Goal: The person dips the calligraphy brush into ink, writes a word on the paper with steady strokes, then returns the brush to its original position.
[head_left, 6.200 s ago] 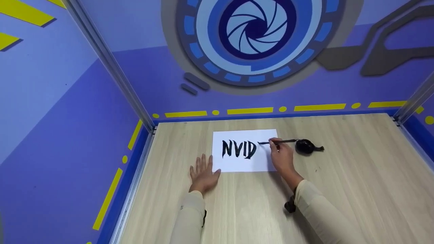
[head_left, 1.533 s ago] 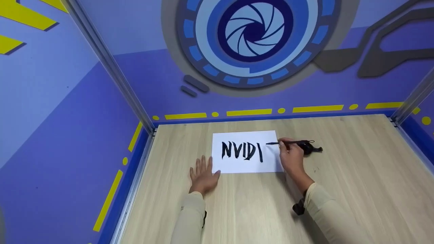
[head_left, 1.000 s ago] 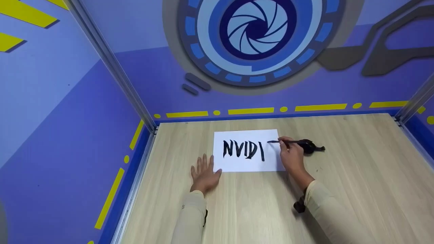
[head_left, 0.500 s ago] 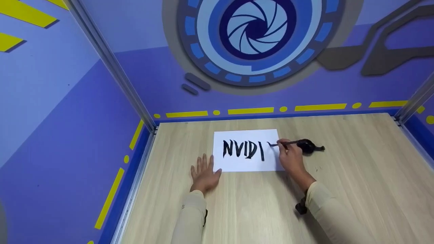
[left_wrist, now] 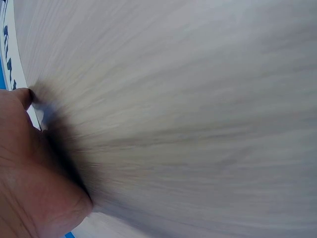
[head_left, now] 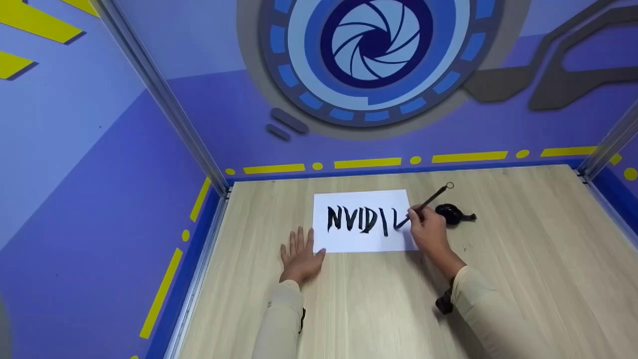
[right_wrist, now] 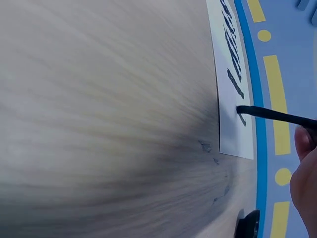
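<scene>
A sheet of white paper (head_left: 359, 244) lies on the table with bold black lettering (head_left: 351, 220) reading NVID. To its right come a slanting stroke and a shorter, hooked one. My right hand (head_left: 429, 233) pinches a dark calligraphy brush (head_left: 429, 200), its looped end raised away from me. In the right wrist view the brush (right_wrist: 277, 115) has its tip at the lower end of the last stroke. My left hand (head_left: 301, 259) rests flat with fingers spread, thumb and forefinger at the paper's lower left edge. The left wrist view shows its palm side (left_wrist: 39, 183) on the wood.
A glossy black, round ink pot (head_left: 449, 214) with a short spout or handle sits just right of the paper. Small dark smudges (right_wrist: 204, 146) mark the wooden table (head_left: 369, 304). Printed blue-purple walls (head_left: 209, 119) enclose the back and sides.
Beside the D, a slanting stroke has appeared, then a hooked one. In the last half second the brush tip has moved down the paper and its looped end has swung up. My left hand stays put.
</scene>
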Demonstrator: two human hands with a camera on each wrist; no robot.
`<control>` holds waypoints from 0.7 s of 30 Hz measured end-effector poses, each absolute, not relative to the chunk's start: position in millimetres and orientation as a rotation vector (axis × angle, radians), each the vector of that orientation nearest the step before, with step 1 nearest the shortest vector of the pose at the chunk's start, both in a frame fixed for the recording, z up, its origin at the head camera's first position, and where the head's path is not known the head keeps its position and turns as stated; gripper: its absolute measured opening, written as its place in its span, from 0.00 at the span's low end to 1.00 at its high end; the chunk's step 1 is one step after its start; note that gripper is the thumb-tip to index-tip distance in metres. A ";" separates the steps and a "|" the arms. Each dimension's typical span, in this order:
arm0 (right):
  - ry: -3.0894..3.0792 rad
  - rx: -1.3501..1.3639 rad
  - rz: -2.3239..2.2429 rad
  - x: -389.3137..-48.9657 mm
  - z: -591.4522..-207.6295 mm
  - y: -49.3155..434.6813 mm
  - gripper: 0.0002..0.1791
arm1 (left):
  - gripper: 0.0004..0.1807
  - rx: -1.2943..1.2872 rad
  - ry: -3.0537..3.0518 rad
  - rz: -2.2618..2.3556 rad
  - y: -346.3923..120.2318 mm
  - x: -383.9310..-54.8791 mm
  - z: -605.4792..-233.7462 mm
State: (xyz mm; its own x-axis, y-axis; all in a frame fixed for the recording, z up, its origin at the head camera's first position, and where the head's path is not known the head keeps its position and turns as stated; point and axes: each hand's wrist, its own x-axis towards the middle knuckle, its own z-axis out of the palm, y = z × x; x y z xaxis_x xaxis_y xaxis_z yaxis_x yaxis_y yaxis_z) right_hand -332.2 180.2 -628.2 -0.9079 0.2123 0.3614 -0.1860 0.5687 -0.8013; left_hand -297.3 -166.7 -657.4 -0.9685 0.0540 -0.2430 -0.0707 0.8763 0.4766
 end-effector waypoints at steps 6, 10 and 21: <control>-2.407 -0.025 1.293 -329.4 -627.2 181.7 0.09 | 0.42 -0.015 2.807 0.714 -166.5 -297.9 -657.5; -2.408 -0.037 1.334 -328.6 -628.5 182.5 0.10 | 0.42 -0.008 2.816 0.730 -168.1 -298.2 -656.9; -2.261 -0.218 1.463 -329.0 -625.4 191.2 0.14 | 0.41 -0.017 2.809 0.719 -166.4 -294.4 -650.7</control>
State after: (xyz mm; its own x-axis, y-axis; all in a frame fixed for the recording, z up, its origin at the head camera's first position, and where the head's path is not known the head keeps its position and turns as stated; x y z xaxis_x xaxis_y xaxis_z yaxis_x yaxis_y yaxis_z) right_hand -329.0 191.2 -625.4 -0.8926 0.3589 0.2727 -0.1017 0.4289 -0.8976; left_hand -294.4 -166.4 -650.7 -0.9709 0.0482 -0.2346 -0.0703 0.8788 0.4720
